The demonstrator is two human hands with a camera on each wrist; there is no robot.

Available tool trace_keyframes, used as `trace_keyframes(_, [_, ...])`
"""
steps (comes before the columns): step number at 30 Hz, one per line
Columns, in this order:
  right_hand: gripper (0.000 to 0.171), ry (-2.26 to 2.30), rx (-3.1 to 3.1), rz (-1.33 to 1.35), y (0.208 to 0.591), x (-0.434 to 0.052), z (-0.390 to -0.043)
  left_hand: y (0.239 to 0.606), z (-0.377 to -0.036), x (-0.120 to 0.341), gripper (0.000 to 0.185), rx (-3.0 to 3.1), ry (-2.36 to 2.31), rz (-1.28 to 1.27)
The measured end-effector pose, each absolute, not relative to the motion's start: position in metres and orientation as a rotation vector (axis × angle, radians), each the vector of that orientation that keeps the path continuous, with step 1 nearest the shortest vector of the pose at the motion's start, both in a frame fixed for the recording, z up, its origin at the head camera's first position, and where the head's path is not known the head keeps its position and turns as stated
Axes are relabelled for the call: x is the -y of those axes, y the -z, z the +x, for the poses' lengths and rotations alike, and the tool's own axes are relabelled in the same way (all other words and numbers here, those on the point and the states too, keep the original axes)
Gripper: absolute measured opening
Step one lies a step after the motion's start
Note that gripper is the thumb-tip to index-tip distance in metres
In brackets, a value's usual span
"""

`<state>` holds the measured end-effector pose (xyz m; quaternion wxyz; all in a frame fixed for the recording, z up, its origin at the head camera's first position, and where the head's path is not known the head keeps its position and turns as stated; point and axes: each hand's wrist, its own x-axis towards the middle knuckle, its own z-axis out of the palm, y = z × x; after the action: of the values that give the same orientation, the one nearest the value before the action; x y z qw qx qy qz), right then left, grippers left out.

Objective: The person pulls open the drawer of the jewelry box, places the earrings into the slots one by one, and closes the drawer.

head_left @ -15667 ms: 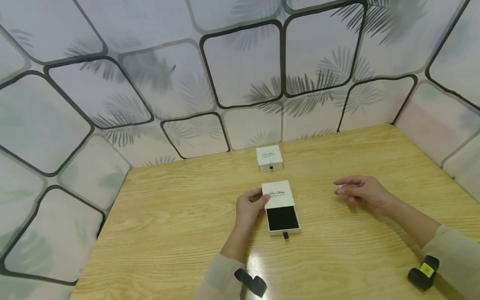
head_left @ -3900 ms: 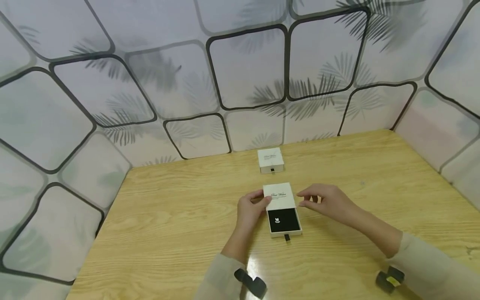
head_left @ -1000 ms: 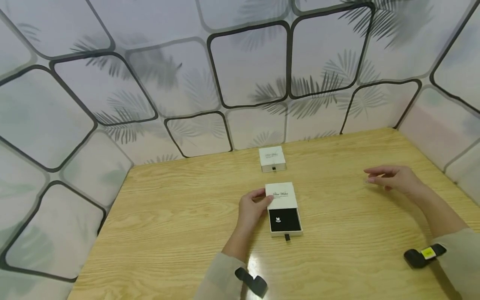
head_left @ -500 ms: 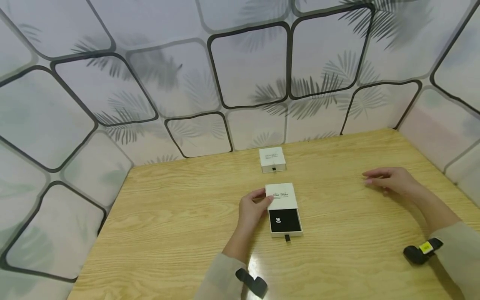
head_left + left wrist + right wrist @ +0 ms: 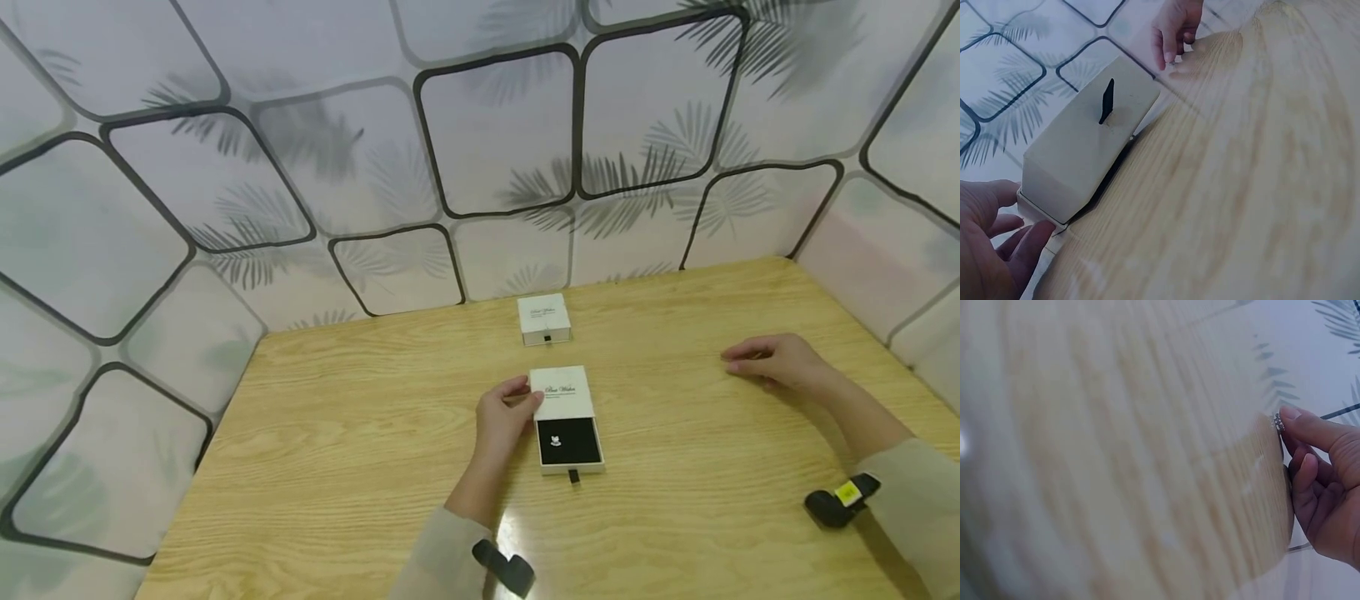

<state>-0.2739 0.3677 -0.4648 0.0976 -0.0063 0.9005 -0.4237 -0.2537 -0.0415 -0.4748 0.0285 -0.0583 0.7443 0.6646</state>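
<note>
Right hand (image 5: 780,363) has drifted slightly lower and nearer the left since half a second ago; box unmoved.
Right hand pinches a small sparkly earring (image 5: 1279,422) at thumb and fingertip, resting on the worktop (image 5: 360,467). Left hand (image 5: 501,417) grips the sleeve of the open box (image 5: 564,417), whose drawer holds another earring (image 5: 555,436). Closed box (image 5: 543,318) sits beyond the left hand.

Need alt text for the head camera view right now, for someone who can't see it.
A left hand holds a small white box on a wooden table, its black-lined drawer pulled open with a small earring inside. The right hand rests far right; a second closed box sits behind.
</note>
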Motion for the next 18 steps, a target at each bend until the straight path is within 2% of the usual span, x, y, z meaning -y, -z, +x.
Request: trace_keyframes(18, [0.036, 1.368, -2.604, -0.061, 0.4668, -0.3684, -0.2711, 0.4773, -0.2557, 0.0438, 0.034, -2.287, -2.045, -0.175])
